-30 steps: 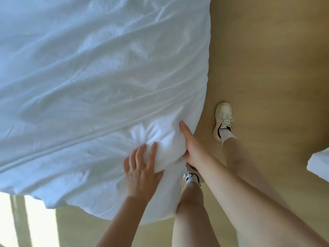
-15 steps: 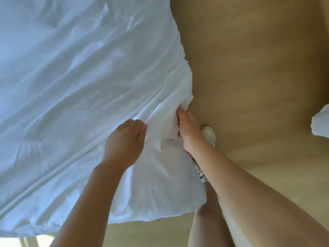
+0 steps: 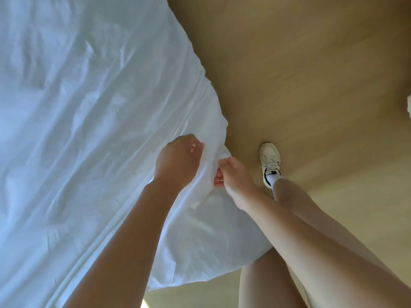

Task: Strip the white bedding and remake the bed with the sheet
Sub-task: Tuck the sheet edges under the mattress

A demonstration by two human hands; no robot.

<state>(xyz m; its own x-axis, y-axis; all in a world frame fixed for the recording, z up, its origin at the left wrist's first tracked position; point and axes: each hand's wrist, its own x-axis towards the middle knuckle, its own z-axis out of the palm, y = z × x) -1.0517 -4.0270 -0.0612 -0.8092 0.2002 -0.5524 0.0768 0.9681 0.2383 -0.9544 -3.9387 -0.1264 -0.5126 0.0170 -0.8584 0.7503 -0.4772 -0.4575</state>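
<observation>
We can read no text, label, brand, number or sign anywhere, neither on the white bedding (image 3: 77, 130) nor on the white shoe (image 3: 270, 161)

- Our left hand (image 3: 178, 161), open on the white bedding (image 3: 89, 130) a second ago, is now a fist bunching its corner.
- Our right hand (image 3: 231, 176) has closed too, pinching the same corner.
- Our shoe (image 3: 270, 163) now stands clear, right of that corner.
</observation>
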